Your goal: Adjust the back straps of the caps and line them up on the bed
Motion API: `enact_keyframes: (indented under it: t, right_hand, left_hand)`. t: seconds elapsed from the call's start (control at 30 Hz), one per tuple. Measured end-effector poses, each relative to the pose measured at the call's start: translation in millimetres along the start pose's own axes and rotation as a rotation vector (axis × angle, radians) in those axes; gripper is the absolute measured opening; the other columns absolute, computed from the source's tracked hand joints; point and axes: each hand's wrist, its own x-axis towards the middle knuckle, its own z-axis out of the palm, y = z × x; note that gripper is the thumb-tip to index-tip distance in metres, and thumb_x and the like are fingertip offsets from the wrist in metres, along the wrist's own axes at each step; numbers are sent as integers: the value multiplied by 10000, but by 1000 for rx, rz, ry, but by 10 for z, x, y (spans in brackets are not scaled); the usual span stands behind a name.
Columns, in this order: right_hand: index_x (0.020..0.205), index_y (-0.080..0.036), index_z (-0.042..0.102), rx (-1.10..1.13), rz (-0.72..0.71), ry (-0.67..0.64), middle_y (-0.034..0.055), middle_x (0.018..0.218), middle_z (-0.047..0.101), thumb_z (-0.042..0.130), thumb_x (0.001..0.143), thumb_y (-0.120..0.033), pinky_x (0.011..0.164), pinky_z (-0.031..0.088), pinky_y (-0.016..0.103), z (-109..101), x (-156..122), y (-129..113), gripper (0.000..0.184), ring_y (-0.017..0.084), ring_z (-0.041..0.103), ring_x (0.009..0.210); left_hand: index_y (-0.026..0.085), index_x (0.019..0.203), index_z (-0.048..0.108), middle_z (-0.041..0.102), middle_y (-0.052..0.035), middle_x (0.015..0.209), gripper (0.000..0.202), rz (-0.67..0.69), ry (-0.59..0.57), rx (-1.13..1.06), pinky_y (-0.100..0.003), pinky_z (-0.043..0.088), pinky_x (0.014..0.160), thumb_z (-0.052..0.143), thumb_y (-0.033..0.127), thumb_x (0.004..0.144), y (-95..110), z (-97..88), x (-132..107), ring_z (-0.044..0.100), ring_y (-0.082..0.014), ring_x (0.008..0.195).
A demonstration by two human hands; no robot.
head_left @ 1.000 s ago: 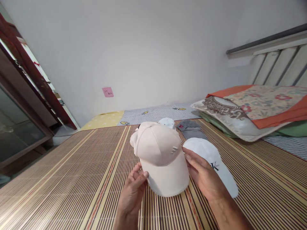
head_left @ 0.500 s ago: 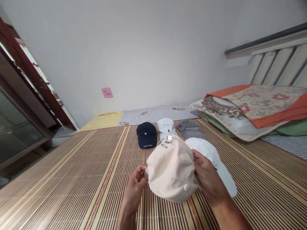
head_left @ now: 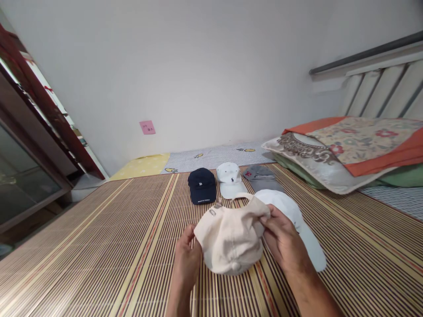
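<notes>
A cream baseball cap [head_left: 233, 240] is held between my two hands, its back strap and opening turned up and away from me, its top button low and toward me. My left hand [head_left: 187, 251] pinches the cap's left edge. On the right edge, my right hand [head_left: 282, 235] grips the fabric. Just behind my right hand lies a white cap [head_left: 282, 204], brim pointing right and toward me. Farther back sit a navy cap [head_left: 201, 185], a white cap with a small dark emblem [head_left: 229, 176] and a grey cap [head_left: 262, 177].
A striped bamboo mat [head_left: 115, 246] covers the surface under the caps. Pillows with an orange floral cover [head_left: 370, 141] are stacked at the right, below a radiator [head_left: 383, 90]. A pink note [head_left: 147, 127] is stuck on the wall behind.
The cream cap has been tipped and turned in my hands, so its back opening and strap now show more. My left hand has moved slightly left. The other caps have stayed put.
</notes>
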Motion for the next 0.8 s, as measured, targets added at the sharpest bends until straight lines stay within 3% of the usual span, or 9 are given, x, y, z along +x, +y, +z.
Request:
enact_keyframes:
  t: [0.1, 0.17, 0.33, 0.43, 0.53, 0.63, 0.8]
  right_hand:
    - [842, -246, 660, -116, -49, -54, 2, 817, 688, 705, 845, -294, 743, 472, 306, -46, 15, -21, 66, 224, 617, 808]
    - [787, -231, 655, -301, -54, -131, -8, 776, 650, 650, 832, -217, 741, 448, 299, -73, 27, -39, 48, 209, 584, 780]
    - [774, -218, 617, -900, 98, -419, -9, 750, 635, 510, 790, -53, 712, 399, 293, -104, -1, 8, 198, 205, 590, 771]
    - [820, -207, 630, -1148, 153, -485, 17, 793, 676, 477, 734, 26, 732, 399, 299, -92, -35, 63, 293, 213, 623, 795]
    - [904, -205, 687, -1183, 150, -504, 56, 925, 743, 493, 722, 28, 775, 424, 308, -69, -54, 57, 353, 234, 668, 888]
    - [957, -229, 739, -1112, 149, -554, 40, 971, 778, 524, 691, 11, 773, 441, 302, -62, -67, 4, 418, 231, 686, 899]
    - [1040, -255, 771, -1043, 77, -530, 41, 1038, 798, 572, 727, -11, 817, 465, 314, -64, -96, -60, 444, 242, 702, 949]
  left_hand:
    - [255, 972, 744, 699, -68, 1122, 168, 167, 163, 228, -351, 454, 937, 679, 183, 834, -64, 26, 24, 619, -275, 1086]
    - [255, 914, 730, 683, -81, 1116, 158, 207, 196, 354, -395, 444, 969, 642, 156, 827, -143, 24, 37, 606, -301, 1109]
    - [224, 741, 667, 675, -111, 1064, 224, 168, 69, 626, -435, 460, 902, 517, 83, 831, -329, -16, 44, 609, -327, 1085]
    - [214, 750, 683, 690, -131, 1079, 263, 125, 17, 673, -475, 459, 953, 497, 39, 813, -341, -48, 46, 618, -339, 1124]
    - [208, 853, 735, 681, -169, 1218, 297, 84, -25, 637, -551, 427, 1058, 536, 8, 759, -253, -81, 37, 577, -383, 1268]
    - [237, 1000, 780, 643, -167, 1365, 403, 57, -62, 511, -609, 353, 1146, 610, 8, 715, -93, -92, -1, 504, -410, 1378]
    - [280, 972, 828, 697, -146, 1298, 399, 19, -183, 275, -622, 308, 1178, 732, 28, 678, 201, 21, -111, 523, -417, 1335]
